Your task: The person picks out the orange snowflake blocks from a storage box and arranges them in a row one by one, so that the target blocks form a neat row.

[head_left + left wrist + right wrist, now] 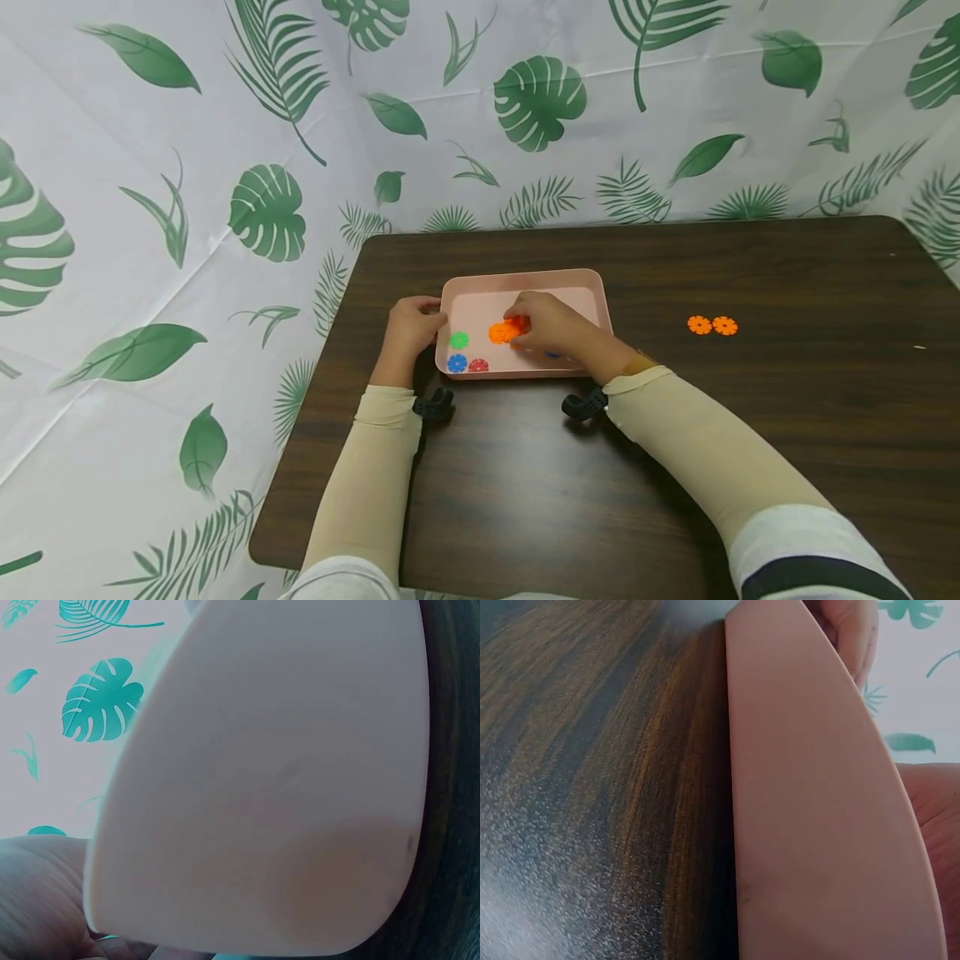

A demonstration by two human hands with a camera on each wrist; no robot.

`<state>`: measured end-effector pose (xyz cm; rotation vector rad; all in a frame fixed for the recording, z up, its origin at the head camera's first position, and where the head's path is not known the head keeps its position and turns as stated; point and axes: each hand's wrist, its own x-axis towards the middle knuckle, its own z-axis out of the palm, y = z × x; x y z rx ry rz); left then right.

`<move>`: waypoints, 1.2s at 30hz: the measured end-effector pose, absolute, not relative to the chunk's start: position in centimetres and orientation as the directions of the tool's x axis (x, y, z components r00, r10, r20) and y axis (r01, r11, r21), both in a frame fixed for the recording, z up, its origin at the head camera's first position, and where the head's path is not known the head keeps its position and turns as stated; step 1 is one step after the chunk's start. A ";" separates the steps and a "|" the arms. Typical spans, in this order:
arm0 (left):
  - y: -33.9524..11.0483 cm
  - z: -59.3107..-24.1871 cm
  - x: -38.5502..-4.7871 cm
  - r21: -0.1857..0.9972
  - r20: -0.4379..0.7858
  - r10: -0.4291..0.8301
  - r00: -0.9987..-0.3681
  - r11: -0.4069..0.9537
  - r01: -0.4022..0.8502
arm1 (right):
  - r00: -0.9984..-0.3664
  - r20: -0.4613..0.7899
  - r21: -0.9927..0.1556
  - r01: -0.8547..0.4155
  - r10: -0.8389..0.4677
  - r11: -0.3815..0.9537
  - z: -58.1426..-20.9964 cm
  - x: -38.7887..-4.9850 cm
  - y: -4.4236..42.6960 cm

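Observation:
A pink tray (480,290) lies on the table, with my left hand (408,332) gripping its left rim, thumb on the edge. Over the middle of the tray, my right hand (561,327) pinches orange notched discs (501,333); its fingers partly cover them, so how many they are cannot be told. On the tray's left side lie a green disc (459,340), a blue disc (457,363) and a red disc (477,365). Beneath the right hand a bit of blue (553,355) shows. In both wrist views the tray's outer wall (262,750) hides what the fingers do.
On the dark wooden table (787,400), right of the tray, two orange discs (700,325) sit side by side. A leaf-patterned white cloth (450,125) hangs behind the table and along its left. Black wrist straps (433,405) are close to the tray's front edge.

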<state>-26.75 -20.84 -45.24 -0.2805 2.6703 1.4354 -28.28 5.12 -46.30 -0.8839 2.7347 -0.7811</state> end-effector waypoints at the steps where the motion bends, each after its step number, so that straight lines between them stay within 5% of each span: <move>1: -20.9 -45.3 -26.8 0.816 -0.171 -0.116 -0.979 0.540 -0.206 | -0.810 0.007 -0.520 -0.503 -0.586 0.690 -46.4 -28.3 5.1; 36: -20.8 -45.3 -26.8 0.819 -0.168 -0.116 -0.979 0.536 -0.204 | -0.830 -0.061 -0.466 -0.468 -0.555 0.751 -46.4 -28.5 4.5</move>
